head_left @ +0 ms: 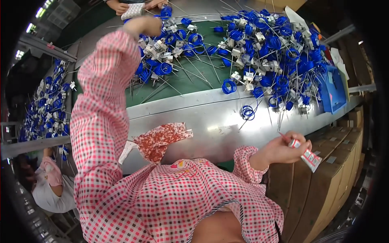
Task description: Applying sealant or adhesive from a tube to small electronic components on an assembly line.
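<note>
My left arm stretches far across the bench. My left hand (146,26) is over the far left pile of blue coiled-wire parts (164,68), which have white blocks and thin metal rods. Its fingers point away and are mostly hidden, so whether they grip a part does not show. Off to the right, beyond the bench's near edge, my right hand (281,152) is closed around a small squeeze tube (311,158), white and red with a thin reddish nozzle.
A larger heap of the same parts (279,52) covers the right of the green belt, beside a blue bin (334,89). A red-and-white stained cloth (162,139) lies on the metal ledge. Cardboard boxes (316,182) stand right. Another person's hands hold a white block (133,11) at the far side.
</note>
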Available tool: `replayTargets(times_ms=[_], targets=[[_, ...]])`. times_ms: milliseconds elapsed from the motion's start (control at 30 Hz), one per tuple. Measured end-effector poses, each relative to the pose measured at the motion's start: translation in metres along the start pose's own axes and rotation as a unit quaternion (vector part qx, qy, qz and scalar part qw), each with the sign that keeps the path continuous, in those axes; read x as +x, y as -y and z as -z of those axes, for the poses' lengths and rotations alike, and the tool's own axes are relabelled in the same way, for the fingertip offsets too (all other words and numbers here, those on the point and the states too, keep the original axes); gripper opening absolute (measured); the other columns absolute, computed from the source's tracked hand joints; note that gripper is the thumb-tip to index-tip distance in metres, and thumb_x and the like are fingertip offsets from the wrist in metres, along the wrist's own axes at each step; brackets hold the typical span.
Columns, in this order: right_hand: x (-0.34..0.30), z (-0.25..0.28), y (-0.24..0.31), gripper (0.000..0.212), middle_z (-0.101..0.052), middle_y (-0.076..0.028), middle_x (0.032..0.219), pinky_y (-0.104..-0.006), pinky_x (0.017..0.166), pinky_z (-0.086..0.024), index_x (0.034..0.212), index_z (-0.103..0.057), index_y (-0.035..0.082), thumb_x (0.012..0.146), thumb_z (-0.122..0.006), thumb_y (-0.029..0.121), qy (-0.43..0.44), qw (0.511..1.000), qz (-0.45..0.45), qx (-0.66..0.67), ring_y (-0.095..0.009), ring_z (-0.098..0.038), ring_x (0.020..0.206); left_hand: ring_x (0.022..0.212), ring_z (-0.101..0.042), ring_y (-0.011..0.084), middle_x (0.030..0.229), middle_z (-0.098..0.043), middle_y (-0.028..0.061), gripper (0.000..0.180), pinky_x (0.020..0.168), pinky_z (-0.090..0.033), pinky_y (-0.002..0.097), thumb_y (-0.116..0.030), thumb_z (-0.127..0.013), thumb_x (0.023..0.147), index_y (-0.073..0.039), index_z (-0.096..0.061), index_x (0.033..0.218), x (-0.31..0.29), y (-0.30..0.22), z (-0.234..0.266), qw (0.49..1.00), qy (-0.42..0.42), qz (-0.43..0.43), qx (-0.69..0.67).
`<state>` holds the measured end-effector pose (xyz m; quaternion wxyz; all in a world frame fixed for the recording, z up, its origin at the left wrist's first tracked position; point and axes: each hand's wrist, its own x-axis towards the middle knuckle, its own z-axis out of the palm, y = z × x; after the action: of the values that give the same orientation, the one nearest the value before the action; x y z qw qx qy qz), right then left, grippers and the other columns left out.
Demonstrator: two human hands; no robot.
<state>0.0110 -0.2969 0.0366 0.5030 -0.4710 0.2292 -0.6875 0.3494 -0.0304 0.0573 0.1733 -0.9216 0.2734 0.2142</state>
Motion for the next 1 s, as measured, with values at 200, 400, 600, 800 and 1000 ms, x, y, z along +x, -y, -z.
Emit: replayTargets(times_ms=[200,400,600,800,1000], targets=[[-0.020,-0.021,0.018,0.019,-0.037,-0.002,0.049,-0.0240,0.044,-0.027,0.084,-0.035,0.003,0.082,-0.044,0.020,0.056,0.998,-0.027,0.034,-0.011,-0.030,0.043,0.084,-0.057,0.0353,0.090,-0.057,0.0220,0.037,0.074,-0.046,0.0413,-0.026,-0.060,0.073,0.003,-0.050,0.093,0.008,-0.023,-0.104,0.966,-0.246,0.003,-0.078],[-0.024,-0.021,0.026,0.020,-0.037,-0.002,0.048,-0.0235,0.045,-0.028,0.089,-0.033,0.002,0.080,-0.043,0.018,0.034,0.999,0.000,0.007,-0.011,-0.031,0.043,0.083,-0.057,0.0337,0.090,-0.058,0.0170,0.035,0.070,-0.045,0.0396,-0.017,-0.062,0.067,0.000,-0.051,0.095,-0.015,-0.011,-0.103,0.902,-0.396,-0.020,-0.171],[-0.023,-0.024,0.016,0.017,-0.037,-0.002,0.048,-0.0228,0.045,-0.026,0.085,-0.035,0.003,0.080,-0.043,0.017,0.051,0.999,-0.006,0.005,-0.011,-0.031,0.043,0.085,-0.052,0.0257,0.084,-0.051,0.0097,0.031,0.073,-0.042,0.0312,-0.008,-0.064,0.070,-0.006,-0.056,0.100,-0.107,0.008,-0.086,0.765,-0.585,-0.097,-0.253],[-0.034,-0.031,0.010,0.022,-0.042,-0.003,0.053,-0.0242,0.041,-0.026,0.095,-0.036,0.001,0.082,-0.042,0.018,0.092,0.994,-0.052,0.018,-0.012,-0.032,0.041,0.083,-0.055,0.0152,0.103,-0.052,0.0095,0.034,0.073,-0.045,0.0246,-0.007,-0.057,0.082,-0.004,-0.048,0.114,-0.185,-0.013,-0.116,0.640,-0.511,-0.056,-0.572],[-0.043,-0.044,0.017,0.021,-0.037,-0.002,0.050,-0.0223,0.044,-0.022,0.068,-0.035,0.006,0.082,-0.044,0.018,0.078,0.995,-0.061,0.028,-0.011,-0.030,0.045,0.072,-0.042,0.0115,0.106,-0.047,0.0106,0.041,0.062,-0.039,0.0220,-0.013,-0.056,0.084,-0.006,-0.039,0.121,-0.215,-0.019,-0.160,0.131,-0.419,-0.233,-0.868]])
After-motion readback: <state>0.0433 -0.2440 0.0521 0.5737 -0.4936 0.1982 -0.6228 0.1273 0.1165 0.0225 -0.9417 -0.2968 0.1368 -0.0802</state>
